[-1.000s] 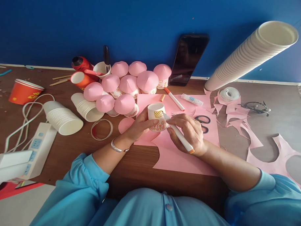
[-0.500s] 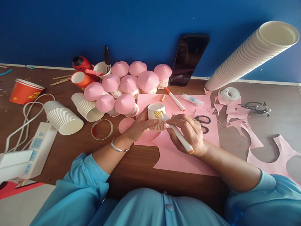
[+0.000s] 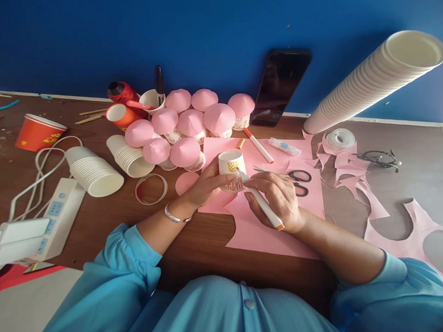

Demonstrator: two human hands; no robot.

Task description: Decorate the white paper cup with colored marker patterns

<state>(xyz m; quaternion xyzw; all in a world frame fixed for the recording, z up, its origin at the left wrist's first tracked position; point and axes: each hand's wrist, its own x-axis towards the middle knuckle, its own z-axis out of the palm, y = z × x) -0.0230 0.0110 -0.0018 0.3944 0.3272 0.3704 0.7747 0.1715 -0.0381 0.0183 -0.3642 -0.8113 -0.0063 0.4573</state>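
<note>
My left hand is closed round the side of a small white paper cup. The cup carries a yellow crosshatched patch and red-orange drawn marks lower down. In my right hand is a white marker pen with an orange end, its tip at the yellow patch. Under both hands lies a pink paper sheet. Black-handled scissors rest on it, partly behind my right hand. Another marker, its tan cap and a glue bottle lie beyond the cup.
Several cups with pink paper cones stand behind the cup. A phone and a tall cup stack lean at the wall. Left are more stacked cups, a tape ring and a power strip. Pink scraps lie right.
The pen tip has shifted slightly left and down, onto the lower part of the yellow patch. My right hand has moved slightly, showing more of the scissors. My left hand keeps its hold.
</note>
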